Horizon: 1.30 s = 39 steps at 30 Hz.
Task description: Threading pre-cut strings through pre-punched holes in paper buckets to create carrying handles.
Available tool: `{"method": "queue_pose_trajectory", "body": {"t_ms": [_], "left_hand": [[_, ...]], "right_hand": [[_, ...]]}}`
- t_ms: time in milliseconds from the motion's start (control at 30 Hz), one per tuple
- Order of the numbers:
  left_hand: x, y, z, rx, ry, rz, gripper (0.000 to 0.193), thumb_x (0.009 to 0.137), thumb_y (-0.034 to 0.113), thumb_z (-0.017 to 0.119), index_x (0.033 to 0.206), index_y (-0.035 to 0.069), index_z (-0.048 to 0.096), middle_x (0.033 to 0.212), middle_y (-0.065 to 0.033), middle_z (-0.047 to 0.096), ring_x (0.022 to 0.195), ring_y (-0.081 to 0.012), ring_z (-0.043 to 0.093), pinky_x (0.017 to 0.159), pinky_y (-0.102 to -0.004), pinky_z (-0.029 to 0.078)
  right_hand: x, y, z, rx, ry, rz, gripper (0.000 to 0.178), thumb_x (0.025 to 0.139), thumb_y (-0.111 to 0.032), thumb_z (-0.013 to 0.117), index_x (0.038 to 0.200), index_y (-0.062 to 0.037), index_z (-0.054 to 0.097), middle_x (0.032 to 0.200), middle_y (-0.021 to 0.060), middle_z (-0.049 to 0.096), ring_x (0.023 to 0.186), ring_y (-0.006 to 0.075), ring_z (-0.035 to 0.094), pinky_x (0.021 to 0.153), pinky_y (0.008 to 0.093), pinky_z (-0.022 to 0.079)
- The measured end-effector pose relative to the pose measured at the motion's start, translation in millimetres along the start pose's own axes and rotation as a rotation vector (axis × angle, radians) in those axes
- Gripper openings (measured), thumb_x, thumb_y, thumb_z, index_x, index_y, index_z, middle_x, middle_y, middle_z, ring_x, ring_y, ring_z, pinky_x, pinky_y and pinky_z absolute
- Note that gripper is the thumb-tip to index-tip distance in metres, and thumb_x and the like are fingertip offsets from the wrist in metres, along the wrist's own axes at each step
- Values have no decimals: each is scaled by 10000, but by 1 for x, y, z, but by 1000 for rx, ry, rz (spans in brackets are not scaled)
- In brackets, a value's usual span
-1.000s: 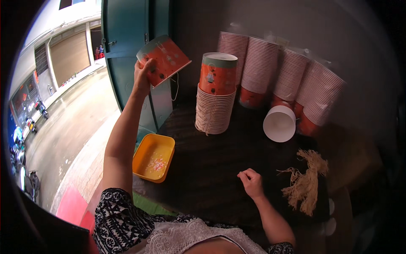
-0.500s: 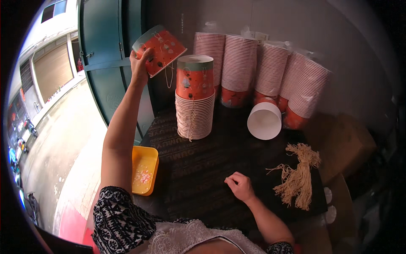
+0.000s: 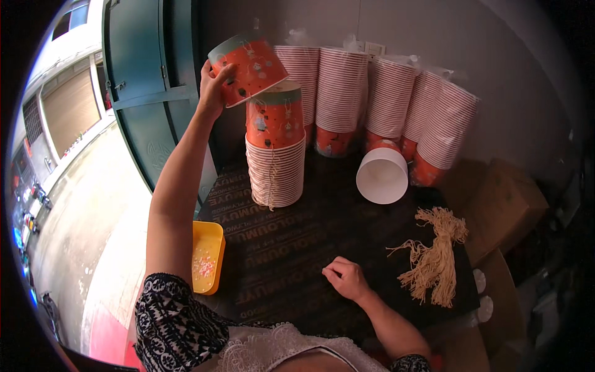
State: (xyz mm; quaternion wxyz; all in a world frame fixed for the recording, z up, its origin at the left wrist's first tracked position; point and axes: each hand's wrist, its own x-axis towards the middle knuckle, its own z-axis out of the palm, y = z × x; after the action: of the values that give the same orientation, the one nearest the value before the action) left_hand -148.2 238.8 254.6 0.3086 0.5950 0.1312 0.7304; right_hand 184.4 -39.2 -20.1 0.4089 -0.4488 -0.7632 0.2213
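Note:
My left hand (image 3: 214, 90) is raised and grips a red paper bucket (image 3: 249, 69) with a green band and small printed figures, thumb on its outer wall. The bucket is tilted, rim side downward, just above a stack of the same buckets (image 3: 276, 167) nested upside down. Its lower edge overlaps the stack's top in view; I cannot tell whether they touch. Thin cord hangs down the front of the stack's pale rims. My right hand (image 3: 348, 278) is closed in a loose fist at the table's near side, with nothing showing in it. Right of it lies a bundle of beige cords (image 3: 439, 257).
Several tall bucket stacks in clear plastic (image 3: 341, 93) stand along the wall. One bucket (image 3: 382, 177) lies on its side, white inside showing. A yellow tray (image 3: 207, 257) with small pink and white bits sits beside my left arm. A cardboard box (image 3: 508, 201) is at right.
My left hand has carried the bucket rightward, from beside the stack to over its top, and the bucket is less steeply tilted. My right hand stays in nearly the same place.

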Motion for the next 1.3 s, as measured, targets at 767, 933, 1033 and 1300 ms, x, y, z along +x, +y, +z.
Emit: {"method": "queue_pose_trajectory", "body": {"t_ms": [767, 933, 1033, 1300], "left_hand": [[-9, -22, 26, 258, -159, -95, 1076, 691, 228, 814, 1405, -64, 65, 1189, -204, 495, 1042, -262, 568, 878, -362, 497], [-15, -30, 26, 298, -160, -105, 1120, 671, 269, 829, 1414, -63, 59, 1274, -226, 414, 1119, -286, 517, 923, -368, 469], [-18, -31, 26, 289, -163, -116, 1133, 659, 269, 836, 1414, -61, 58, 1288, -226, 402, 1138, -290, 504, 943, -376, 455], [-29, -26, 35, 286, -173, -134, 1144, 640, 264, 847, 1415, -46, 65, 1283, -223, 418, 1151, -300, 497, 954, -396, 449]], "right_hand": [[1, -3, -1, -30, -19, -40, 107, 821, -92, 640, 793, 10, 623, 752, 117, 587, 664, 248, 604, 560, 342, 476], [4, -8, -3, -28, -22, -4, 64, 784, -33, 642, 764, 25, 626, 743, 132, 603, 682, 266, 612, 594, 317, 483], [4, -9, -3, -22, -23, -3, 65, 784, -34, 642, 763, 26, 626, 744, 132, 604, 678, 264, 611, 592, 317, 483], [3, -8, -3, -20, -16, 2, 70, 786, -38, 644, 761, 26, 628, 745, 131, 603, 675, 258, 612, 583, 316, 482]]}}
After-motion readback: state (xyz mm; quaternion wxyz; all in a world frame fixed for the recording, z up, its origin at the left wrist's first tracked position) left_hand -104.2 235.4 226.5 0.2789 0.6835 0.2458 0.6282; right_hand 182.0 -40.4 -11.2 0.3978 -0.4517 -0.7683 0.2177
